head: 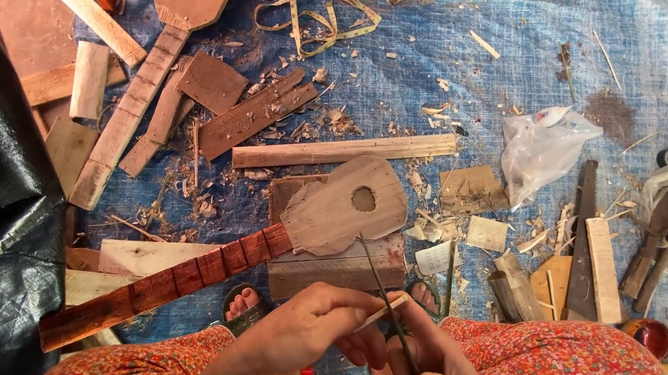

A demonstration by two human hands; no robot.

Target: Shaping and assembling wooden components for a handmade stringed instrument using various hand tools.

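From the head camera I look straight down at my lap and a blue tarp (503, 24) spread on the floor. At the bottom centre of the frame my left hand (310, 328) is pinched narrow around a thin pale wooden stick (382, 313), holding it nearly level. My right hand (433, 365), just below and to the right of it, is closed through the handles of a pair of scissors (387, 302), whose blades point up toward the middle of the frame and cross the stick. Just above my hands, in the centre, a small unfinished wooden guitar (337, 209) lies on a block, its reddish fretted neck (165, 285) running down to the lower left. A yellow measuring tape (317, 7) lies coiled at the upper centre. A crumpled clear plastic bag (542, 149) sits to the right of the guitar, among wood scraps and shavings.
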